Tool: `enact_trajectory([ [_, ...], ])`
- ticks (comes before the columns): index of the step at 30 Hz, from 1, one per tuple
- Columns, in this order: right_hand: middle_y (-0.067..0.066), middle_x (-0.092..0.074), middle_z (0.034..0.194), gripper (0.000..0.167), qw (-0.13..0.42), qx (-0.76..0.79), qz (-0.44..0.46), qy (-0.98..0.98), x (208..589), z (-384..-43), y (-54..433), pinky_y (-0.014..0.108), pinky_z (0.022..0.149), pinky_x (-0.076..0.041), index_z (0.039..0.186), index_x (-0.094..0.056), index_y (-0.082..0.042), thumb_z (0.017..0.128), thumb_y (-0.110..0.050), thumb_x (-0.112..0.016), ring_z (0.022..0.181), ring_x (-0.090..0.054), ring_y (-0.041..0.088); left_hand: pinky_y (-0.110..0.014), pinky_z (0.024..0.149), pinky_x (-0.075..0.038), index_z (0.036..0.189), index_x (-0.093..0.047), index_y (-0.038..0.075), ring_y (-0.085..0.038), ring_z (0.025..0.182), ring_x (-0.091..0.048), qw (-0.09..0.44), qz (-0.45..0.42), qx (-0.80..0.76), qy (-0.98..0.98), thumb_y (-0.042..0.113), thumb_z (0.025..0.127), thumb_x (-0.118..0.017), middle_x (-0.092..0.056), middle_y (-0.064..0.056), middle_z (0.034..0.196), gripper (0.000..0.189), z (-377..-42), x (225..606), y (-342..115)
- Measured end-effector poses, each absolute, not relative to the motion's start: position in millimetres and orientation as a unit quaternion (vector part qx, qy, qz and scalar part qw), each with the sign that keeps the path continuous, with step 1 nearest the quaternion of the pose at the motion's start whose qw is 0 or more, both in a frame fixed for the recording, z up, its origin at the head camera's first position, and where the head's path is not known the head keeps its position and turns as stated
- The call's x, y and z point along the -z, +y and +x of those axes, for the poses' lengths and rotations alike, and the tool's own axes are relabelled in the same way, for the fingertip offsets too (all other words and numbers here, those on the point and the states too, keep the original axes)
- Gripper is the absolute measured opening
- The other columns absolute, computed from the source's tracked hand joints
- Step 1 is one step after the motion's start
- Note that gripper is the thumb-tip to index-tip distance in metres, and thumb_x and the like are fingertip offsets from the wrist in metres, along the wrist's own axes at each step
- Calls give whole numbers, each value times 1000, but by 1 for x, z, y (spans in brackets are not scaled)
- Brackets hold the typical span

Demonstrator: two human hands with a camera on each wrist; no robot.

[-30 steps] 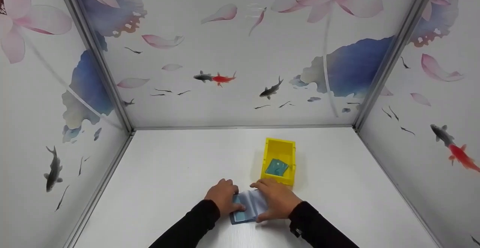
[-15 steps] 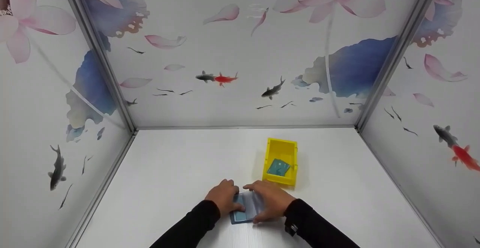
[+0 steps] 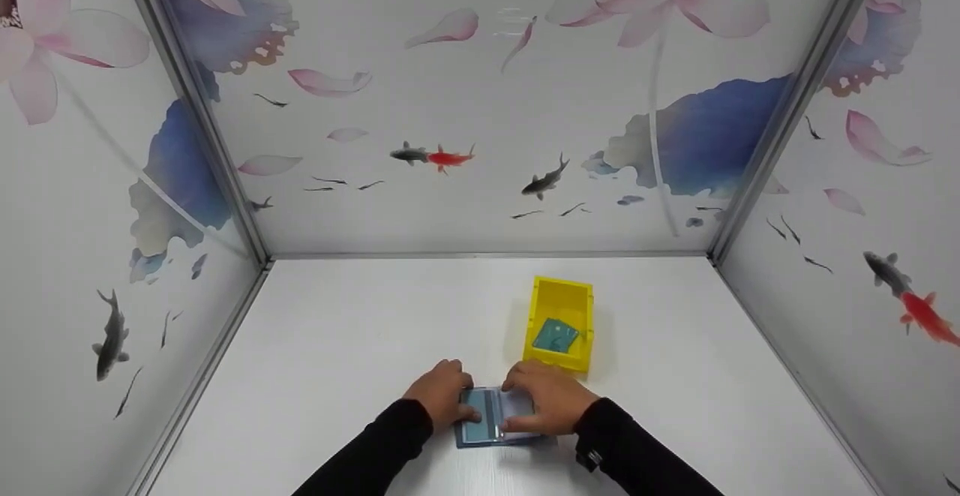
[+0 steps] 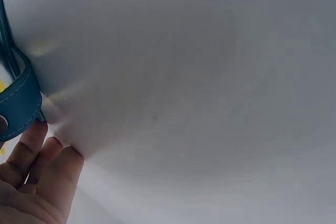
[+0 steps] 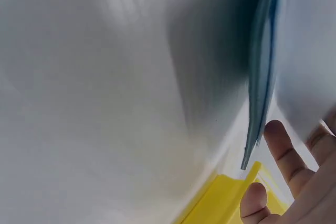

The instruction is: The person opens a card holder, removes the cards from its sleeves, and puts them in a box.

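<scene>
A teal card holder [image 3: 490, 422] with clear plastic sleeves lies spread open on the white table. Its left side is held by my left hand [image 3: 438, 394], thumb laid over the inner sleeve and fingers at the far edge. A stitched teal strap [image 4: 23, 100] with a snap button shows beside the left fingertips in the left wrist view. My right hand [image 3: 556, 398] grips the right side, thumb near the fold and fingers at the far edge. In the right wrist view, a translucent sleeve [image 5: 302, 45] stands away from the teal cover [image 5: 257, 82], beside the right fingers.
Just beyond my right hand stands a yellow box [image 3: 564, 297], its near rim close to the fingers. Teal flat pieces [image 3: 555, 335] with a shiny dot lie inside it. Printed wall panels [image 3: 480, 211] enclose the table at the back and both sides.
The clear sleeves have turned over to the right and lie flatter, showing the fold. My right hand swung slightly left, then back right. The left hand has barely moved.
</scene>
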State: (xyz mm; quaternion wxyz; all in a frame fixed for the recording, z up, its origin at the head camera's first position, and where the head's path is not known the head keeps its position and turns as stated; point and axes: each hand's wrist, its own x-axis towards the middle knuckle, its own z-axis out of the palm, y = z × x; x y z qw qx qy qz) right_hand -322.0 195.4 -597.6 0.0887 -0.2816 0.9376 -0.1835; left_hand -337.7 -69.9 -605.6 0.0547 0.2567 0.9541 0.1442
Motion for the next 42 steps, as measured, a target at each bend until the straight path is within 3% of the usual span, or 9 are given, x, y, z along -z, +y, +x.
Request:
enact_trajectory([
  [5,-12,-73,124,60,62,137,-277,949,598,-322,190,53,110,-50,133,-81,-27,92,-71,-84,119,-57,15,-29,80,-49,116,-84,8,-11,86,-48,51,256,-155,953,47,88,-98,-62,4,97,50,-339,607,-72],
  [12,-8,-70,122,61,56,165,-314,933,602,-324,181,31,98,-55,136,-78,-22,84,-46,-100,108,-57,9,-26,72,-44,108,-84,8,-9,82,-46,31,264,-183,947,48,85,-100,-58,7,91,49,-342,618,-75],
  [19,-6,-76,132,65,61,186,-341,920,605,-324,175,32,104,-56,137,-77,-21,82,-44,-102,113,-59,9,-26,70,-42,106,-84,8,-9,80,-45,23,268,-188,945,45,84,-101,-59,6,90,46,-344,622,-75],
  [26,-6,-73,136,64,79,195,-343,916,605,-324,172,30,103,-55,137,-77,-22,83,-45,-102,113,-57,9,-26,76,-46,105,-83,8,-8,84,-45,23,273,-179,945,47,87,-99,-59,6,92,46,-340,616,-75],
  [31,-7,-72,139,67,89,198,-337,916,606,-325,170,31,105,-55,140,-76,-25,82,-46,-102,116,-57,9,-26,76,-46,116,-84,7,-9,86,-47,60,283,-182,940,48,88,-99,-62,4,98,51,-340,606,-81],
  [36,-8,-70,140,73,102,199,-330,917,607,-327,169,34,110,-56,146,-72,-27,82,-45,-101,120,-57,8,-27,89,-52,137,-82,10,-8,96,-51,116,289,-189,931,36,87,-101,-66,0,115,60,-343,600,-90],
  [42,-8,-69,140,76,112,209,-327,915,606,-326,168,35,110,-57,147,-70,-26,81,-42,-101,118,-60,8,-27,91,-54,137,-82,10,-7,96,-53,125,294,-196,927,28,85,-103,-67,-1,116,59,-345,600,-93],
])
